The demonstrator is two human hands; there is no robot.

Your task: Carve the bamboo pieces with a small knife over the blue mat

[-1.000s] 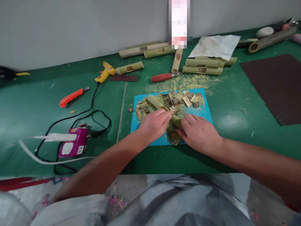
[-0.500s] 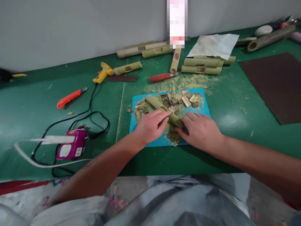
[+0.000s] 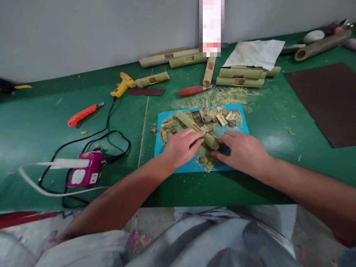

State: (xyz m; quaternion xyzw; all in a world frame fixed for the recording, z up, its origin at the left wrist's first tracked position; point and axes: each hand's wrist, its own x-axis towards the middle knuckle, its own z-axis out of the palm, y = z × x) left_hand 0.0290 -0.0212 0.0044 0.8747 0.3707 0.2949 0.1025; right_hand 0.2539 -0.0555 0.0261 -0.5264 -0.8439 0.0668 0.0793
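A green bamboo tube (image 3: 185, 119) with a rectangular notch lies slantwise over a blue sheet (image 3: 164, 149). My left hand (image 3: 180, 147) grips it just below the notch, thumb and forefinger pinched at its side. By the tube's near end, my right hand (image 3: 244, 152) has thumb and forefinger apart, with a gap showing between them. Whether its fingertips touch the tube is hard to make out. Bamboo chips (image 3: 206, 118) and shavings cover much of the sheet, and more shavings (image 3: 206, 162) sit below the tube.
Beyond the sheet lies a red-handled knife (image 3: 191, 91). To the left are an orange cutter (image 3: 82, 115), a yellow glue gun (image 3: 122, 86) and a purple power adapter (image 3: 88, 170) with cords. Notched bamboo tubes (image 3: 240, 82) line the back; a dark board (image 3: 324, 100) is at right.
My right hand has shifted slightly right, and its fingers have loosened around the tube's end, so a wider gap shows. My left hand keeps its hold. The whole view has shifted slightly.
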